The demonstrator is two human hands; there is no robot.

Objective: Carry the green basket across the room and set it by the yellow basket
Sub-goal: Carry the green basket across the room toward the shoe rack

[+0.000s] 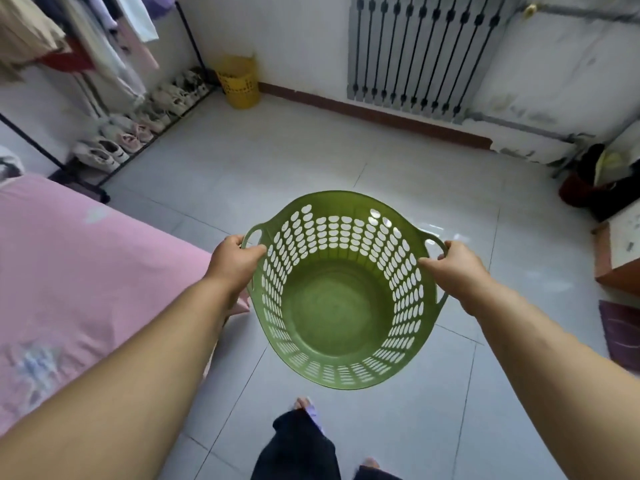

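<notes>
Both bare arms reached forward and down from the near edge, elbows slightly bent. The left hand (236, 258) clenched around the left handle of the green basket (341, 299), thumb lying over the rim and fingers curled through the handle slot. The right hand (453, 263) gripped the right handle the same way, thumb pointing inward along the rim.

The floor (311, 157) was pale glossy tile. A bed with a pink cover (76, 271) filled the near left. Beyond it, on the far left, a clothes rack (69, 46) hung with garments above a row of shoes (138, 129). A grey radiator (422, 53) stood on the far wall, with a red-brown skirting below. A dark trouser leg and feet showed at the near edge.

The green basket was held in the air between the two hands, empty, its open mouth tilted toward the camera. The yellow basket (239, 82) stood on the floor in the far corner, beside the rack's end, well apart from the green one.
</notes>
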